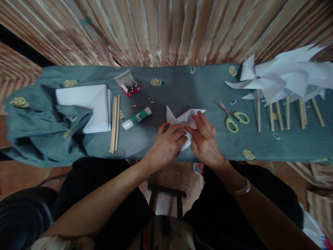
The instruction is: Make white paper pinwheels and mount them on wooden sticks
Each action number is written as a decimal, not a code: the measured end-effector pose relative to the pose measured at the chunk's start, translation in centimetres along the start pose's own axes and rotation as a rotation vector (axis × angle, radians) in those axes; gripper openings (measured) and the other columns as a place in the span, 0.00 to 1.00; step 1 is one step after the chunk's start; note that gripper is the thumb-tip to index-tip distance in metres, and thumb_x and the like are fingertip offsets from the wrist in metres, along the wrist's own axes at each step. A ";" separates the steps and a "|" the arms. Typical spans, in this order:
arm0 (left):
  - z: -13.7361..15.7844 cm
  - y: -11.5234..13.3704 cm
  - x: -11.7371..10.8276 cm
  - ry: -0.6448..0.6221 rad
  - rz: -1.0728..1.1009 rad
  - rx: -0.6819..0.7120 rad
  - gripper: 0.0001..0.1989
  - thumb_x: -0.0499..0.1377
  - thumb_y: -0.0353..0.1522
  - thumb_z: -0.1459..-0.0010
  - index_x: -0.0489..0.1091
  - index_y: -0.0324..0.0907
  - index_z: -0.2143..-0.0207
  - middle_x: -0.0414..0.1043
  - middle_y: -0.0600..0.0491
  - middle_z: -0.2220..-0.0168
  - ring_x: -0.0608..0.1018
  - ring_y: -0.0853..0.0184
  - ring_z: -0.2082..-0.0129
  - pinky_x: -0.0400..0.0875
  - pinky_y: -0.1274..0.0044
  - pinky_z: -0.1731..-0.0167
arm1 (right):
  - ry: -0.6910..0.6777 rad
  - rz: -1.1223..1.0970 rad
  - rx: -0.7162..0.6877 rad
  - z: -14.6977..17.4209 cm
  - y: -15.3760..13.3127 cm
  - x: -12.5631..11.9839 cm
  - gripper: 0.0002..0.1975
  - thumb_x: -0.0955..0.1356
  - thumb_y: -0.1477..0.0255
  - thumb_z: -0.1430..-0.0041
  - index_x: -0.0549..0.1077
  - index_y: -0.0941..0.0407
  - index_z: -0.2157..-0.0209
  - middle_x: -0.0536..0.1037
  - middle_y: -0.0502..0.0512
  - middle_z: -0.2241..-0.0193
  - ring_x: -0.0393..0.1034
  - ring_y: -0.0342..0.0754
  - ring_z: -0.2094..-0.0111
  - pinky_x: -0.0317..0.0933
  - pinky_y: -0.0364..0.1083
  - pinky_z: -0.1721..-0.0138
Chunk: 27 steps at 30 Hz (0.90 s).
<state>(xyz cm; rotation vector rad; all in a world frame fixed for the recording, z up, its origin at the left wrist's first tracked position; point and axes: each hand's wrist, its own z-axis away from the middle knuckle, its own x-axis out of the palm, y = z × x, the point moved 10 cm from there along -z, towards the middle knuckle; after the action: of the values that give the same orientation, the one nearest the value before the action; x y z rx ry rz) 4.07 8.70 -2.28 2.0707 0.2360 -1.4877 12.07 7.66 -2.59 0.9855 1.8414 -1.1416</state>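
Note:
A white paper pinwheel [185, 118] with folded blades lies near the front edge of the cloth-covered table. My left hand [167, 144] is closed on its left side, the fingers pressed down near the middle. From the right, my right hand [206, 143] grips the same paper, with the index finger at the centre and other fingers on a right blade. The fingers hide part of the pinwheel's centre. Left of my hands lies a glue stick [137, 118], and to the right, scissors [231, 116] with green handles rest with their blades slightly apart.
A small red box [133, 91] of metal pins stands open at the back. Wooden sticks [115, 123] and stacked white paper [85, 95] lie on the left. Several finished pinwheels [283, 78] on sticks are piled at right. A pleated curtain [166, 31] hangs behind the table.

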 end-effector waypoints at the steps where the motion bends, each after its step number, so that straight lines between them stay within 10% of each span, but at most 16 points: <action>1: 0.0 0.0 0.0 0.000 0.003 0.002 0.12 0.50 0.28 0.33 0.72 0.41 0.56 0.76 0.51 0.52 0.68 0.60 0.44 0.55 0.60 0.42 | -0.010 0.002 0.002 0.0 0.0 0.2 0.25 0.59 0.78 0.36 0.66 0.48 0.40 0.58 0.56 0.34 0.45 0.61 0.30 0.52 0.64 0.38; 27: 0.1 0.1 -0.1 0.034 0.004 -0.007 0.13 0.50 0.30 0.33 0.73 0.40 0.54 0.75 0.47 0.52 0.68 0.59 0.45 0.58 0.61 0.43 | -0.051 -0.016 0.032 -0.2 -0.1 0.4 0.24 0.58 0.76 0.34 0.66 0.44 0.41 0.60 0.53 0.34 0.46 0.61 0.31 0.51 0.65 0.38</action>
<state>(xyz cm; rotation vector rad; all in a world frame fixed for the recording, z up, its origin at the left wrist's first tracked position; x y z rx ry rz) 4.05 8.57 -2.18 2.0907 0.2503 -1.4488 11.76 7.88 -2.87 0.9529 1.7981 -1.1988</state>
